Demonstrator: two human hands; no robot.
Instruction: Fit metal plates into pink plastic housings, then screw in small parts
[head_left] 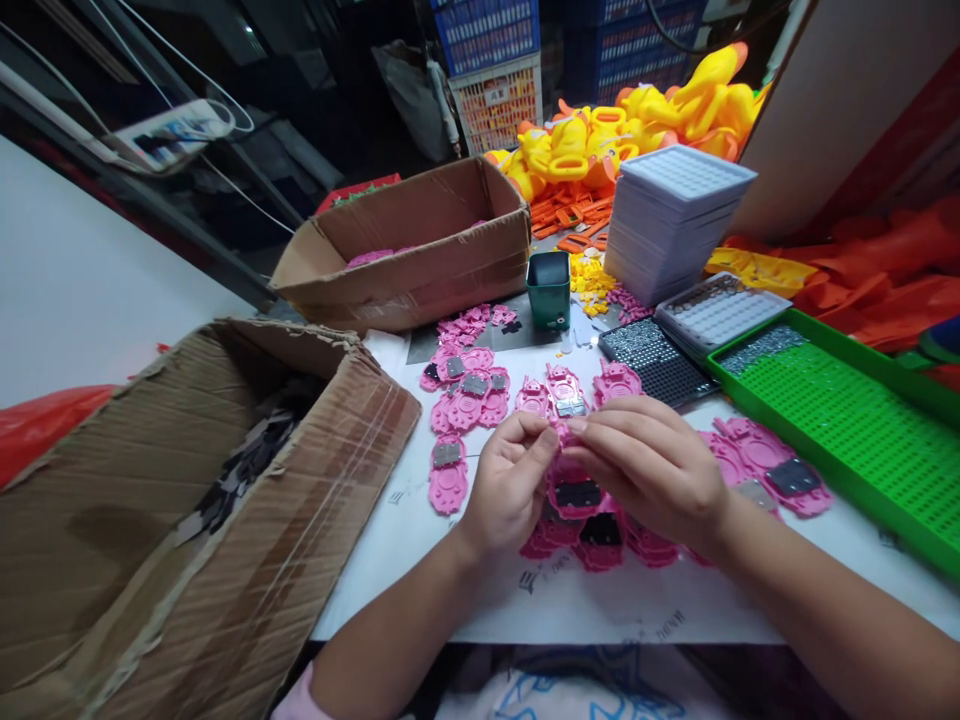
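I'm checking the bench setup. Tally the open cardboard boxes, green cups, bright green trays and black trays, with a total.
Open cardboard boxes: 2
Green cup: 1
Bright green tray: 1
Black tray: 1
Total: 5

Uneven light, stretched outer edges.

Our left forearm (394,625) and right forearm (825,600) slant inward, bare. Our left hand (506,485) has curled fingers, the thumb pressed toward the forefinger. Our right hand (664,470) lies back upward, fingers together and gently bent, their tips just beside the left thumb.
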